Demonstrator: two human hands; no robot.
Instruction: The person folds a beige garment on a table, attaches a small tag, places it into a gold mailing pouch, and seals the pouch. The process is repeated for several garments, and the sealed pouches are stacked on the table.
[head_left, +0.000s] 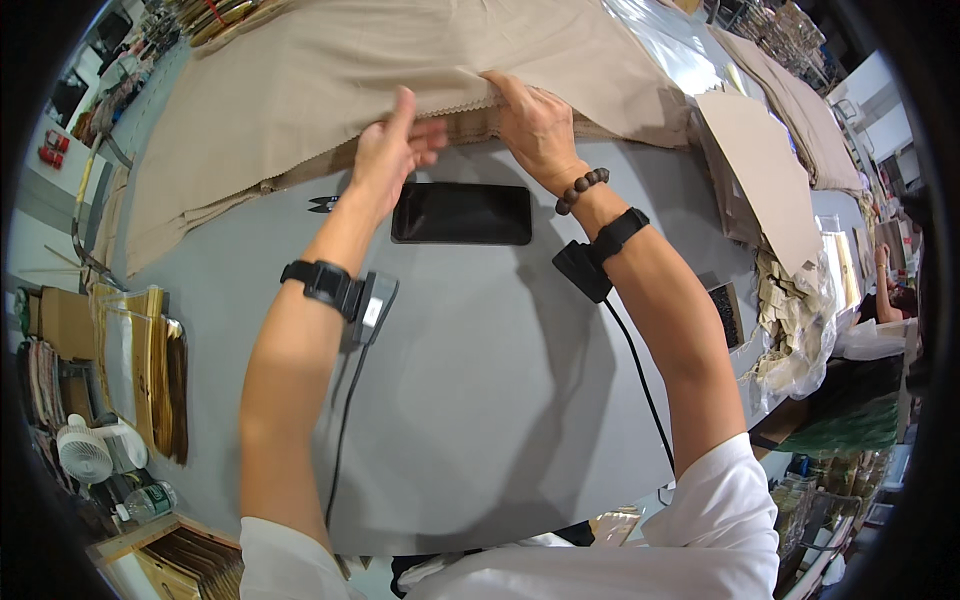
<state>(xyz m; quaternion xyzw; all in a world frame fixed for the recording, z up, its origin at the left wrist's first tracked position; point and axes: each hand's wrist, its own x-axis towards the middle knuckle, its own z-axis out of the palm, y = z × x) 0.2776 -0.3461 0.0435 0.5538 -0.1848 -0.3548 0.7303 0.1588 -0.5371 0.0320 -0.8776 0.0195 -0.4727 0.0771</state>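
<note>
A wide piece of beige fabric (315, 82) covers the far part of the grey table (450, 390), its zigzag-cut near edge facing me. My right hand (536, 124) pinches that edge and lifts it a little, so another layer of the cloth shows beneath. Just left of it, my left hand (394, 142) is held thumb up with its fingers apart and slightly blurred; nothing is in it. Between my wrists lies a black smartphone (462, 214), its screen dark. A small pair of thread snips (324, 204) sits partly hidden behind my left forearm.
Cardboard pattern pieces (757, 172) and a plastic bag of fabric scraps (795, 322) lie at the right. Folded beige cloth (795, 112) is beyond them. Packaged stacks (139, 367), a white fan (86, 450) and a plastic bottle (148, 501) are at the left. Cables (341, 442) trail from wrist devices.
</note>
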